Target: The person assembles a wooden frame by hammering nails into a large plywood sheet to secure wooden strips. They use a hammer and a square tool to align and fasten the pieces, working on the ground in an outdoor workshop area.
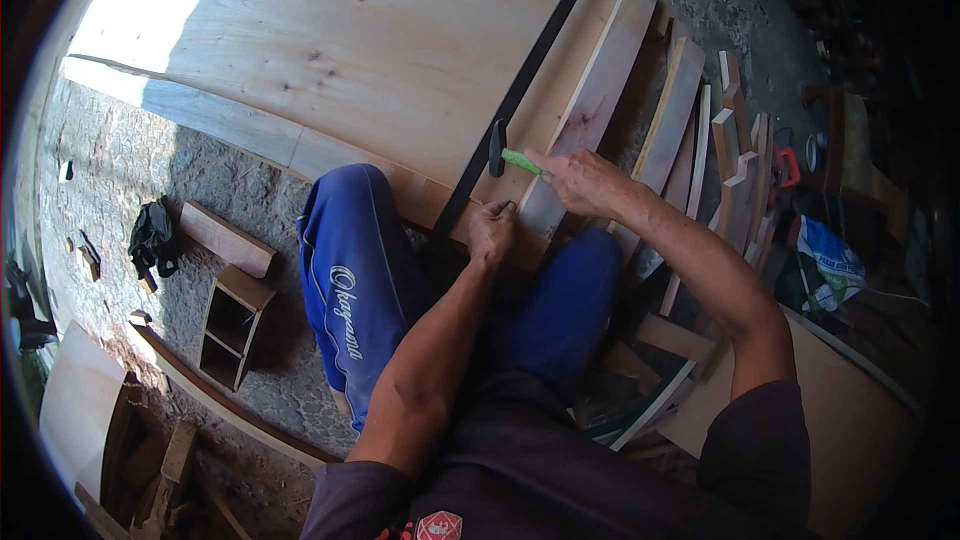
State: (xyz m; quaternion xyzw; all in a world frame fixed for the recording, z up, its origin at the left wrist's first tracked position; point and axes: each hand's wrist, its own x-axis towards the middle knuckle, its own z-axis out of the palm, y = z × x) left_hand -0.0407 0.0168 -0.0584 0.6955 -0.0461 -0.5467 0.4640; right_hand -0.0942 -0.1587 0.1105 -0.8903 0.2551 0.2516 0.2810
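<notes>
My right hand (578, 182) grips a hammer (518, 160) by its green handle. The dark hammer head hangs over a black strip (530, 75) that crosses the large plywood panel (370, 50). Just below it, my left hand (492, 230) is closed in a pinch at the panel's near wooden edge. Whatever lies between those fingertips is too small to make out. To the right of the strip, a pale plank (600, 80) lies along the panel, with its near end beside both hands.
Several loose boards (675, 100) lie to the right, near a blue-and-white bag (830, 262). On the left rough floor are a wood block (228, 238), a small open wooden box (235, 325), a black bundle (153, 238) and a curved wooden strip (230, 400).
</notes>
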